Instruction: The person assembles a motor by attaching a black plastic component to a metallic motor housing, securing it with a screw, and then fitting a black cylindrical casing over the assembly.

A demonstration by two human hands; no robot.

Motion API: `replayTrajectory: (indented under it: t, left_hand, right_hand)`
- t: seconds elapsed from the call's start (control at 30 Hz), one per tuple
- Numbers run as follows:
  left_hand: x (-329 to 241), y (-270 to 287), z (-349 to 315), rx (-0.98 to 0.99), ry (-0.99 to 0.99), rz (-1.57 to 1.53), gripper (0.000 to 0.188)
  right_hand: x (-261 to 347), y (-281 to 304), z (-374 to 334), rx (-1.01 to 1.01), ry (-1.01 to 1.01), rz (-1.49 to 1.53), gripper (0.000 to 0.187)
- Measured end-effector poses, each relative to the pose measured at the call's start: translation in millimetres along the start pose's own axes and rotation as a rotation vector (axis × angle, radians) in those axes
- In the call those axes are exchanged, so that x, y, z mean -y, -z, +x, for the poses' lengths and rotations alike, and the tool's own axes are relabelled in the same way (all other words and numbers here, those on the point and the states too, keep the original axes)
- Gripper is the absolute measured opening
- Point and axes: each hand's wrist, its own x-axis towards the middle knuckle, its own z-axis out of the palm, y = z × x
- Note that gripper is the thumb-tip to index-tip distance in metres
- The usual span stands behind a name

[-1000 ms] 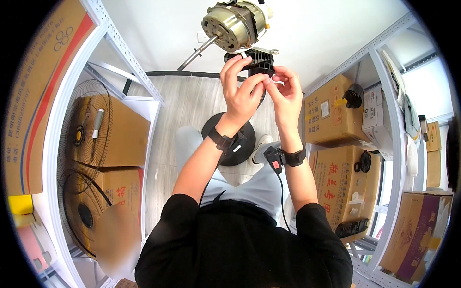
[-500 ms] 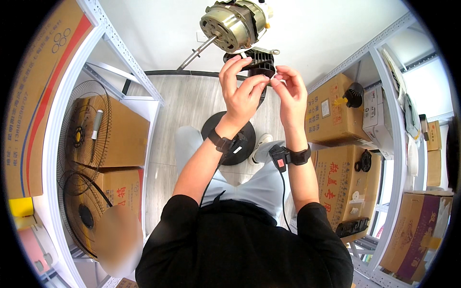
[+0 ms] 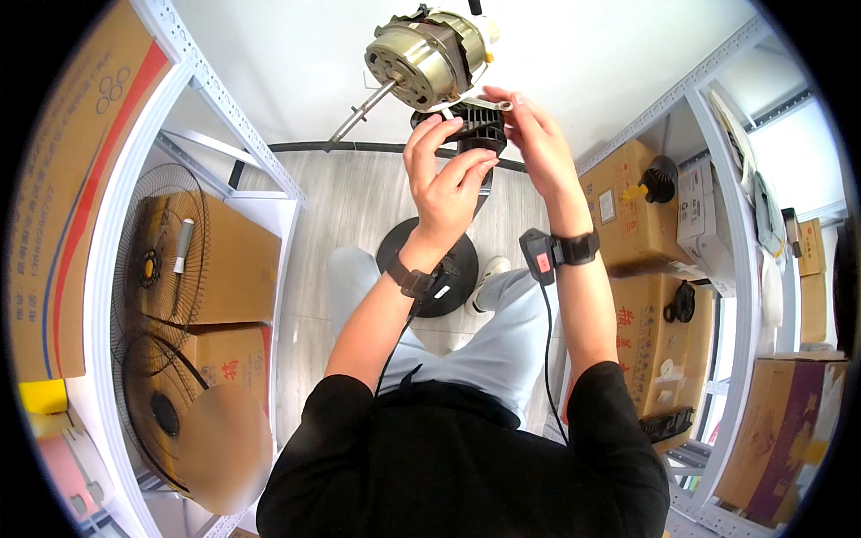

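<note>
A fan motor (image 3: 417, 63) sits above a ribbed black housing (image 3: 482, 135). The left hand (image 3: 441, 186) curls at the housing, the right hand (image 3: 543, 151) beside a metal link (image 3: 489, 104); whether either grip grasps anything cannot be told.

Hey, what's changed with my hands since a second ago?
Your right hand has come away from your left fingertips and moved up and outward, beside the ringed end of the metal link; whether it grips anything is unclear. Your left hand stays by the black housing, and the motor remains above it.
</note>
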Motion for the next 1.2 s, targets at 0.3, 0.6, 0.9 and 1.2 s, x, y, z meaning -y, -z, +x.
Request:
replayTrajectory:
  t: [0.3,0.6,0.9,1.2]
  left_hand:
    - [-0.8,10.2,4.6,0.088,0.044,-0.003,0.021]
    - [-5.9,9.6,5.6,0.104,0.076,0.036,0.015]
    - [-4.5,6.4,4.7,0.117,0.085,0.047,0.015]
    - [-3.1,1.8,4.2,0.088,0.091,0.007,0.014]
  right_hand:
    - [-25.3,19.3,42.4,0.288,-0.283,0.264,0.039]
    - [-18.2,15.8,69.2,0.52,-0.408,0.071,0.038]
    - [8.9,17.4,72.7,0.451,-0.513,-0.159,0.018]
    - [-13.8,23.3,76.7,0.361,-0.515,-0.086,0.018]
